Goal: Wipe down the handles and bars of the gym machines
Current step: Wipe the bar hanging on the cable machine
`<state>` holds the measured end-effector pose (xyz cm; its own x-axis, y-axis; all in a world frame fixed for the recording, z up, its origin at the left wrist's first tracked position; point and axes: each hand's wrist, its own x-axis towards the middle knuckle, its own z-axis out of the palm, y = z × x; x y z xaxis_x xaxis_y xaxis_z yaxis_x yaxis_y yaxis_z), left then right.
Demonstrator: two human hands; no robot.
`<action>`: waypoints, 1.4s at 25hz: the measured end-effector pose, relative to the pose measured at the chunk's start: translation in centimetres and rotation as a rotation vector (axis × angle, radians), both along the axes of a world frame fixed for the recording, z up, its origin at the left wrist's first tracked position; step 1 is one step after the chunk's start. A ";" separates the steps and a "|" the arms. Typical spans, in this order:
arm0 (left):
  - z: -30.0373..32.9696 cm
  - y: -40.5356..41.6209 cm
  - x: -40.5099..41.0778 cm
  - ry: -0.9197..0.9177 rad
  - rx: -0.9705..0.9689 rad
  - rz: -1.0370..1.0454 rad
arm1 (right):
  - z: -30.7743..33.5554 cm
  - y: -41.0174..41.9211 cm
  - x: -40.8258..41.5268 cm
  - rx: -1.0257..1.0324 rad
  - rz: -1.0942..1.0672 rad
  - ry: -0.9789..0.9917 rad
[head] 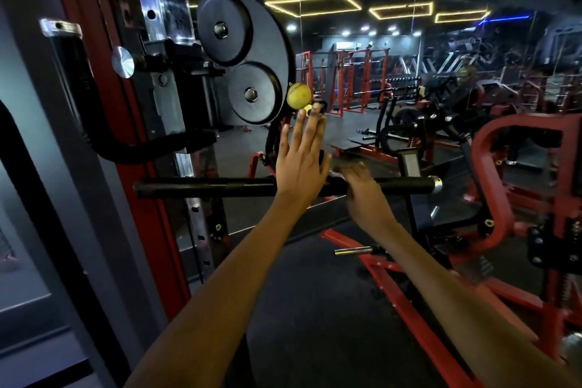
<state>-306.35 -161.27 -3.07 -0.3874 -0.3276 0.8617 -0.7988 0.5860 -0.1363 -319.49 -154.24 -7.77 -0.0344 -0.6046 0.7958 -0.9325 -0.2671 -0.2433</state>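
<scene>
Our right hand (pixel 362 192) curls over the black bar (pixel 204 187) near its chrome end, while our left hand (pixel 300 161), fingers straight, rises just above the bar.

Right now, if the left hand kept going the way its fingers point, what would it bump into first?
Probably the yellow ball. The left hand is open, fingers pointing up just under it, beside the black pulley plate. Depth is hard to judge.

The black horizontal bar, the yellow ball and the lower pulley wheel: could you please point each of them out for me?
black horizontal bar (pixel 204 187), head view, on its bare left stretch.
yellow ball (pixel 298 95), head view, on its centre.
lower pulley wheel (pixel 254 93), head view, on its face beside the hub bolt.
</scene>
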 end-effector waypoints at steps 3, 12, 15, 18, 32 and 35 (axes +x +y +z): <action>-0.8 -0.9 0.2 0.016 -0.006 -0.069 | -0.3 -0.4 0.0 0.031 -0.090 -0.146; -0.8 -1.6 -1.5 0.076 0.151 -0.197 | -0.3 -0.4 -0.2 0.001 -0.242 -0.180; -1.2 -1.8 -2.3 0.115 0.140 -0.113 | -1.1 -0.6 0.8 -0.061 -0.076 0.056; -1.0 -1.5 -2.6 0.127 0.158 -0.105 | -1.0 -0.2 -3.4 -0.105 -0.190 -0.090; -3.5 -3.5 -3.0 0.038 0.285 -0.012 | -3.4 -2.6 -2.0 -0.004 -0.091 0.139; -4.7 -3.9 -2.2 0.016 0.234 0.005 | -2.4 -2.4 -5.5 0.028 -0.174 -0.147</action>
